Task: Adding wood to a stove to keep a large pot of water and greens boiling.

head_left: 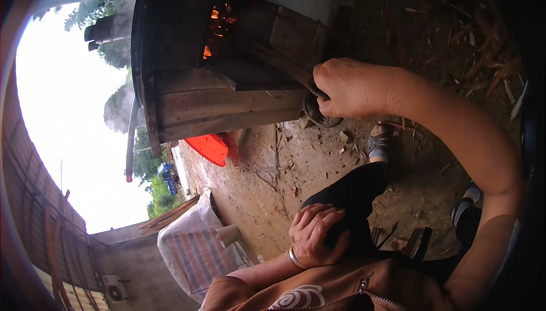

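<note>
My right hand (355, 89) is closed round the near end of a long dark stick (284, 67). The stick slants into the open firebox mouth of a blackened stove (222, 103), where orange flames (216, 29) burn. Its far end is lost in the dark, and I cannot tell whether it is wood or metal. Just beside the fist is a dark round rim (323, 118), partly covered by it. My left hand (315, 231), with a silver bangle (295, 258) at its wrist, lies on my bent knee in black trousers (350, 194), its fingers stretched out.
A dark flap (250, 76) juts out below the flames. Wood scraps (492, 69) and chips litter the dirt ground. A red plastic object (209, 149) is behind the stove. Farther off are a striped bag under clear plastic (196, 254) and a blue vehicle (167, 177). Smoke drifts near the flue (105, 32).
</note>
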`<state>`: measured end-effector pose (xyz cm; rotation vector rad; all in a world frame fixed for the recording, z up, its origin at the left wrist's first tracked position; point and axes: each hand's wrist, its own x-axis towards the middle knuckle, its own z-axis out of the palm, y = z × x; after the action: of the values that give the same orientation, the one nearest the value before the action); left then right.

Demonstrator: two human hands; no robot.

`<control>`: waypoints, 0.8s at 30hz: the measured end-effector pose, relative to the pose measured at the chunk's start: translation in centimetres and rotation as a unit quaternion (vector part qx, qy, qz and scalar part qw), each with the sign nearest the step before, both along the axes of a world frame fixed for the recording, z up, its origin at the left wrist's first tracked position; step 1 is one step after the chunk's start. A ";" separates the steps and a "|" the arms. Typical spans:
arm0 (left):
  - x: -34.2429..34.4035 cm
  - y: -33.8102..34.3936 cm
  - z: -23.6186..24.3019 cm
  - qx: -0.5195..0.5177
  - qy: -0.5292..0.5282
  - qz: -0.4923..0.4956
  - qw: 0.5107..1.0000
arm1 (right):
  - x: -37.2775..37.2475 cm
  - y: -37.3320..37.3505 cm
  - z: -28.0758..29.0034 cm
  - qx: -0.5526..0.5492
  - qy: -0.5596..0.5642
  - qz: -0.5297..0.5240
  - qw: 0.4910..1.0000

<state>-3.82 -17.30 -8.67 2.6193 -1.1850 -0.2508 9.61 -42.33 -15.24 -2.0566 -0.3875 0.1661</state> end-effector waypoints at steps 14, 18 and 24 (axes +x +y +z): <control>0.6 0.8 0.0 0.022 -0.008 -0.005 1.000 | 11.1 2.6 -1.7 0.005 -0.127 -0.040 0.991; 0.7 1.2 0.1 0.025 -0.014 -0.004 1.000 | 9.3 2.1 -1.1 0.028 -0.084 -0.045 0.995; 0.6 0.9 0.1 0.021 -0.009 -0.005 1.000 | 5.0 1.3 -2.4 -0.016 -0.081 -0.098 0.992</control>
<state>-3.26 -16.44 -8.58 2.6567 -1.2114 -0.2570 14.58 -41.02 -17.60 -2.1326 -0.2808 -0.1153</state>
